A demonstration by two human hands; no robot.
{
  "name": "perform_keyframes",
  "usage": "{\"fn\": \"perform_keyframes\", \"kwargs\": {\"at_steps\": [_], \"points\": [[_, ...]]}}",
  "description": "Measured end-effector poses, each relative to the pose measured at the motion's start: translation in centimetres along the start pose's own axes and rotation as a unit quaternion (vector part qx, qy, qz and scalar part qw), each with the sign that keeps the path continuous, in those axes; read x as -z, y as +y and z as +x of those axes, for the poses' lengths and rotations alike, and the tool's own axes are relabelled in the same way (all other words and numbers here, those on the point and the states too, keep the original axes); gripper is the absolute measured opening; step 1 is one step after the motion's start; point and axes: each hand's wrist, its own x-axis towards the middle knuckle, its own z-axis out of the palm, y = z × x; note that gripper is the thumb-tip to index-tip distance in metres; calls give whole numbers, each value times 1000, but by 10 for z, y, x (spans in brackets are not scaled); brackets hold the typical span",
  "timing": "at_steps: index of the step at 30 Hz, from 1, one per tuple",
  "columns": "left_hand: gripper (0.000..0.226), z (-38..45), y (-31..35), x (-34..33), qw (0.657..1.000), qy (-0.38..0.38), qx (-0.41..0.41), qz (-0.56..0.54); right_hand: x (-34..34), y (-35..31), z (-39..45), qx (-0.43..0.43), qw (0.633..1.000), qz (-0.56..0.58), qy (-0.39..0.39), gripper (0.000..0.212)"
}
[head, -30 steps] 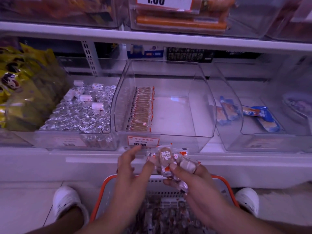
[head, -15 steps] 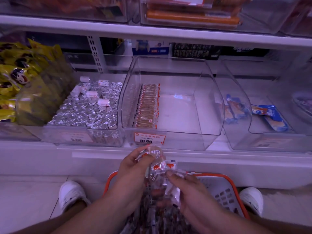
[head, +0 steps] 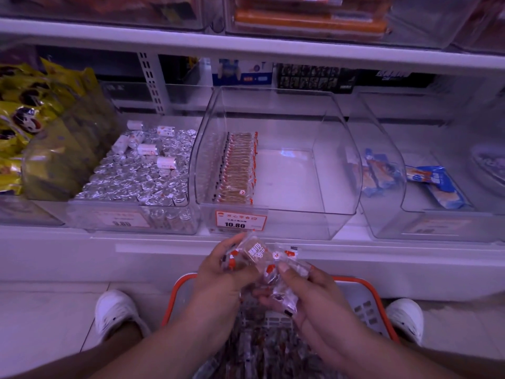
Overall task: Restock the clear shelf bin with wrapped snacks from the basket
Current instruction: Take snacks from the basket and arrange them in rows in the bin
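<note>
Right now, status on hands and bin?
Both hands, left hand and right hand, gripping wrapped snacks over basket. Clear bin mostly empty. Path clear.

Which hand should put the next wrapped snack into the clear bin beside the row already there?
Probably the left hand: it pinches a single wrapped snack just below the clear bin, near the snack row. The right hand holds a loose bunch.
</note>
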Motion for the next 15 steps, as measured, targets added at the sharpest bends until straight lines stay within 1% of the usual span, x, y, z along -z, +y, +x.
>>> {"fn": "perform_keyframes", "kwargs": {"at_steps": [2,3,7,10,12,14,15], "points": [[59,-2,-2,-1,1000,-17,-8,17,0,2,-1,4,999,-32,12,22],[56,-3,-2,-1,999,-28,-11,31,1,3,-1,5,998,-54,18,20],[41,-4,3,3,990,-88,13,110,6,1,3,13,991,-122,55,14],[26,-4,11,8,971,-149,38,182,12,-7,9,34,976,-201,74,12],[27,-2,14,11,964,-161,30,211,12,-12,9,36,976,-204,58,16],[32,-1,15,12,963,-151,5,225,12,-15,7,37,975,-214,42,28],[34,-2,15,12,964,-146,-6,223,11,-16,7,37,975,-218,34,31]]}}
